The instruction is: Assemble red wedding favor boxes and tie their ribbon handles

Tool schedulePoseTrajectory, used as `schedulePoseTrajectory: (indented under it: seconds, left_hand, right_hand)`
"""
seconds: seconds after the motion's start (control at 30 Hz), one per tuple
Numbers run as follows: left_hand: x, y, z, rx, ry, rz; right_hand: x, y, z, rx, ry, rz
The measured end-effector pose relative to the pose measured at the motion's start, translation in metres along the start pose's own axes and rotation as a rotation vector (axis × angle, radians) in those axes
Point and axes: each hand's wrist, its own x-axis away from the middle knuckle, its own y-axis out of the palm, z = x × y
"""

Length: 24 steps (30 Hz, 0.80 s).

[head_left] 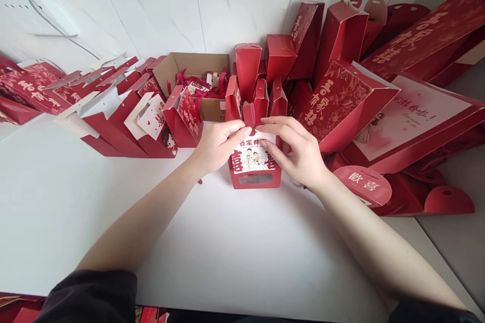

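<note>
A small red gift box with a white printed panel and a clear window stands upright on the white table, its top flaps raised. My left hand grips the box's upper left edge with curled fingers. From the right, my right hand pinches the top flaps near the middle. Both thumbs meet at the front flap.
Several flat red boxes lie stacked at the left. An open cardboard carton with ribbons sits at the back. Assembled red boxes and large red bags crowd the right. A tiled wall stands behind.
</note>
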Motion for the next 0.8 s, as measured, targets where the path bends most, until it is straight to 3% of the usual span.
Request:
schedulePoseTrajectory:
  seconds: [0.5,0.63,0.8]
  left_hand:
    - [0.002,0.006,-0.002,-0.11,0.09,0.078]
    - [0.002,0.007,-0.001,-0.114,0.091,0.089]
    - [0.003,0.008,0.0,-0.092,0.131,0.013]
  right_hand:
    - [0.005,0.005,0.01,0.067,-0.132,0.05]
    - [0.005,0.004,0.011,0.049,-0.129,0.053]
    - [0.004,0.006,0.004,-0.02,-0.056,0.087]
